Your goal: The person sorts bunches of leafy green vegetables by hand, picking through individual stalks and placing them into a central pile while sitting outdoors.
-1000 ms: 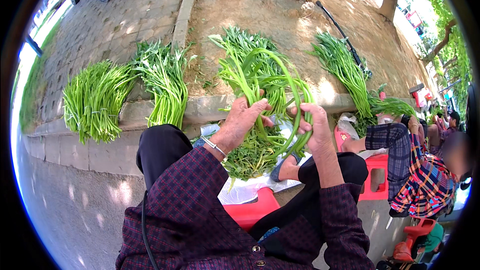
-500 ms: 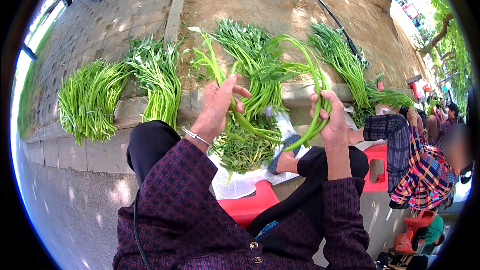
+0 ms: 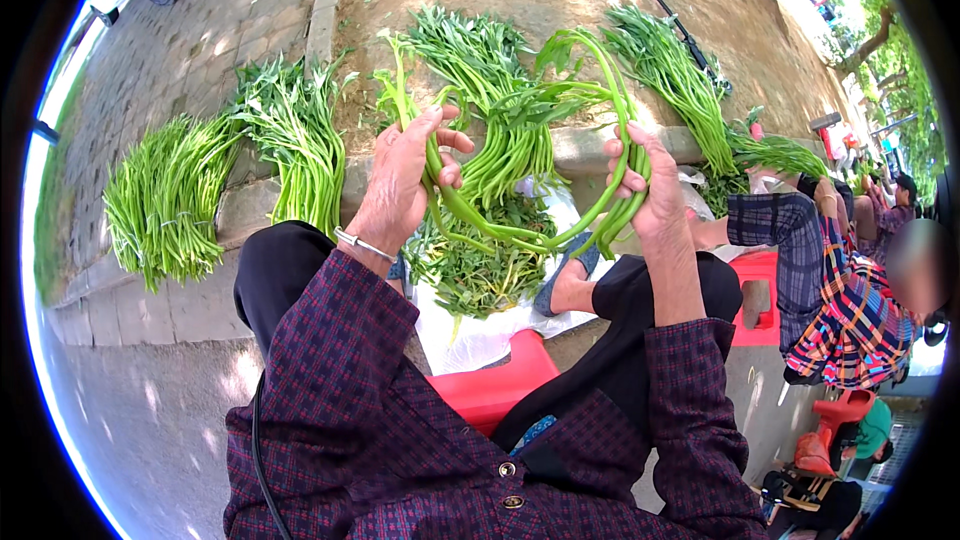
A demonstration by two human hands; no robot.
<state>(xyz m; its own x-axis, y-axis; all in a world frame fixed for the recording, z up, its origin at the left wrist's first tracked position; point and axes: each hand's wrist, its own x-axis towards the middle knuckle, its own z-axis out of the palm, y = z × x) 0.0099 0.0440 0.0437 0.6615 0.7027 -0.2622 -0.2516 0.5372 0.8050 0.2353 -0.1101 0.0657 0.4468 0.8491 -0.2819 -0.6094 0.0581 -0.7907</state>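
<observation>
My left hand (image 3: 402, 175) is closed around long green water spinach stems (image 3: 468, 212) with some leaves at their upper end. The stems sag in a curve across to my right hand (image 3: 652, 180), which grips several more water spinach stems (image 3: 612, 202). From the right hand, leafy tops arch up and over to the left. Below the hands lies a heap of loose leaves and trimmings (image 3: 480, 275) on a white plastic sheet (image 3: 450, 340). Just beyond it, a large water spinach bunch (image 3: 510, 155) rests across the kerb.
More water spinach bunches lie to the left (image 3: 170, 202) and at far right (image 3: 680, 90). A red stool (image 3: 495, 380) is between my legs. A black pole (image 3: 665, 10) lies on the soil. A co-worker in a plaid top (image 3: 835, 325) sits at right.
My hands have moved slightly apart, and the stems stretch more widely between them. The right hand is a little higher. The whole view has shifted a little.
</observation>
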